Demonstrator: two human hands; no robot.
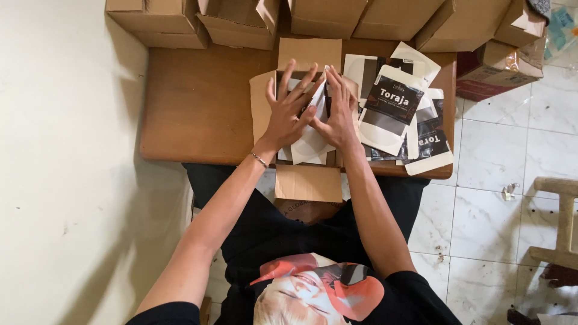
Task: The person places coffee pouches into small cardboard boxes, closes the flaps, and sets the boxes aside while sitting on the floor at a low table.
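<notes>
Both hands — left hand (288,114) and right hand (337,114), fingers spread flat — press white pouches (310,144) into the open box (307,108) at the desk's (198,102) front edge; more pouches (397,114) wait unpacked.

Both hands covered most of the white pouches (311,144) inside the open carton (307,180), so their count could not be told. The top edge cut off the cardboard boxes (241,24); the right edge clipped the stool (563,222).
</notes>
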